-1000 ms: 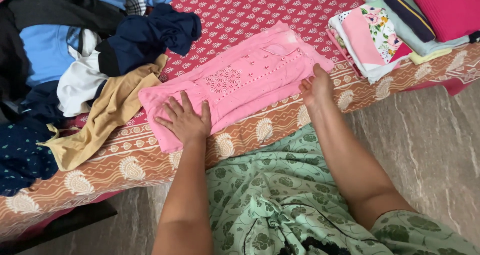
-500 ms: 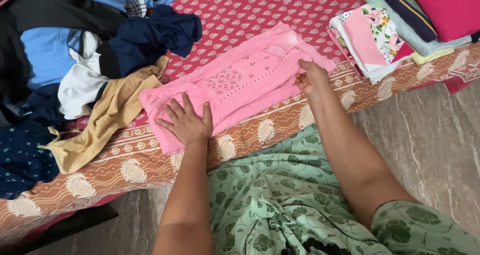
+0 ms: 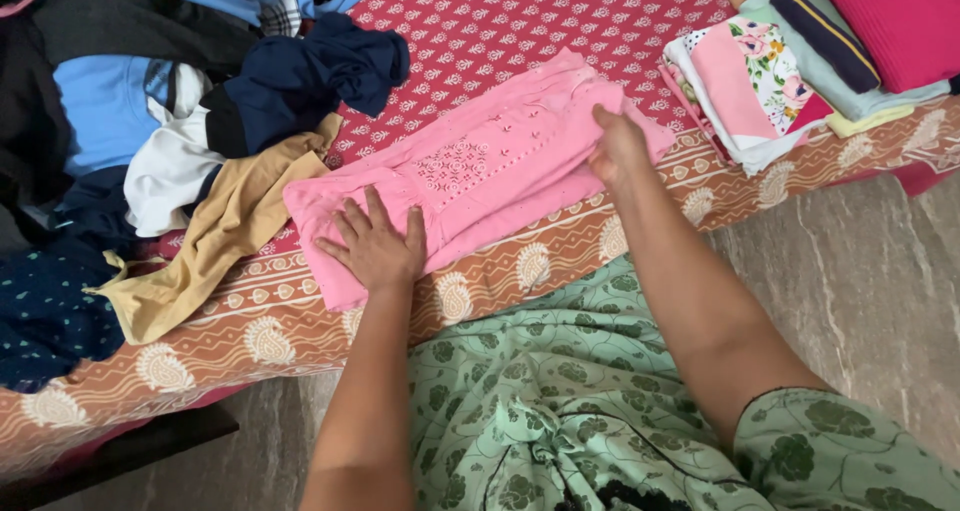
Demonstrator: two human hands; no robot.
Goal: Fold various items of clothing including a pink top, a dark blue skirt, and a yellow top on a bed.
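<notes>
While the head camera looks down over a bed covered by a red printed bedsheet (image 3: 500,21) with an orange paisley border, a pink embroidered kurta (image 3: 480,176) lies folded lengthwise across the near edge of the bed, running from about eight o'clock up toward two o'clock.

The left hand (image 3: 375,246) rests flat on the lower end of the kurta, at roughly seven o'clock from the embroidered panel; its fingers (image 3: 348,226) are spread and released, pressing the cloth down and gripping nothing. The right hand (image 3: 618,149) sits on the upper end of the kurta, at about three o'clock from the panel. Its fingers curl down onto the pink fabric near the fold's edge, and they seem to pinch the cloth, though the view does not show the grip plainly.

At nine o'clock from the kurta, a tan garment (image 3: 215,236) lies crumpled, touching the kurta's lower end. Beyond it, toward ten o'clock, sits a loose heap of unfolded clothes (image 3: 150,101) in navy, light blue, white and black. At two o'clock from the right hand, well apart from the heap, a stack of folded clothes (image 3: 770,81) rests near the bed's edge, with a floral piece on top. At six o'clock, the person's green patterned dress (image 3: 540,411) fills the lower frame above a grey stone floor (image 3: 880,271).
</notes>
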